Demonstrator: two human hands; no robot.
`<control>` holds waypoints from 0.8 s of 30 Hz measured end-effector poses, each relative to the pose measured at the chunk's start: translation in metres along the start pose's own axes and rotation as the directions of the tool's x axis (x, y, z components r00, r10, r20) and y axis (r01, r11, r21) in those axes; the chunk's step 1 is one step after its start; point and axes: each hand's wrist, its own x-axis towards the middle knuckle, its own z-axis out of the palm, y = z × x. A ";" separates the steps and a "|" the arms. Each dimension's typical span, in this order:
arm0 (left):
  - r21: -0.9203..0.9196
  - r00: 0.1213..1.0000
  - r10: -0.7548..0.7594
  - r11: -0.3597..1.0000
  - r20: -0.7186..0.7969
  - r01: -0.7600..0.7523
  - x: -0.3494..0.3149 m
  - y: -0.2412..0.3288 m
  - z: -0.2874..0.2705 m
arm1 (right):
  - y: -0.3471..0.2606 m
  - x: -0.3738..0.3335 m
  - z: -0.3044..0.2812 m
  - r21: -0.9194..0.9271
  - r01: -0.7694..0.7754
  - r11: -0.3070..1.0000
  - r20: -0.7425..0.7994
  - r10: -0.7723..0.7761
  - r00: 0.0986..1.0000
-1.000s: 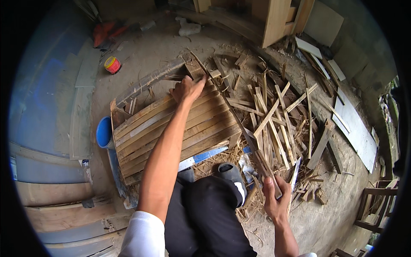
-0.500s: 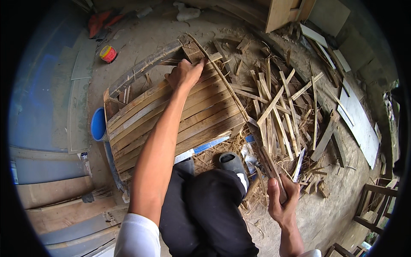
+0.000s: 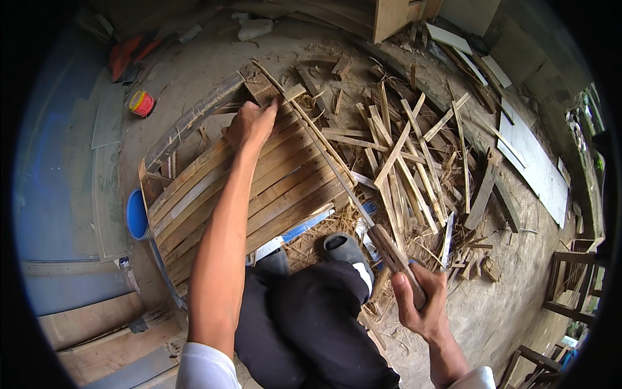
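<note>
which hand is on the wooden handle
The right hand: it is wrapped around the wooden handle, whereas the left hand is at the far edge of the wooden slats.

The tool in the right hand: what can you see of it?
The tool has a thick brown handle, apparently wooden, with a groove along it, and a long, thin, grey blade that looks like metal. The right hand grips the handle's lower end. The blade points away and to the left, along the right-hand ends of the slats; whether it touches them is unclear.
</note>
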 end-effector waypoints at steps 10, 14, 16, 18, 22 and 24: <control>0.030 0.999 0.013 0.999 -0.052 -0.011 -0.013 0.007 -0.007 | -0.002 0.014 0.014 0.003 0.245 0.969 -0.225 -0.238 0.945; -0.004 0.999 0.031 1.000 -0.025 -0.031 -0.016 0.008 -0.009 | -0.006 0.023 0.015 -0.113 0.227 0.967 -0.185 -0.245 0.952; -0.002 0.997 0.019 1.000 -0.069 -0.019 -0.017 0.008 -0.009 | -0.012 0.023 0.015 0.023 0.247 0.969 -0.157 -0.240 0.958; 0.017 0.999 0.013 1.000 -0.051 -0.012 -0.017 0.008 -0.008 | -0.017 0.026 0.017 0.073 0.240 0.968 -0.149 -0.228 0.962; -0.039 0.999 0.032 0.999 -0.002 -0.032 -0.015 0.006 -0.006 | -0.013 0.043 0.027 0.115 0.064 0.991 -0.208 -0.039 0.977; -0.001 0.996 0.059 0.998 -0.070 -0.059 -0.015 0.006 -0.006 | -0.010 0.040 0.027 0.111 -0.009 0.994 -0.166 0.027 0.986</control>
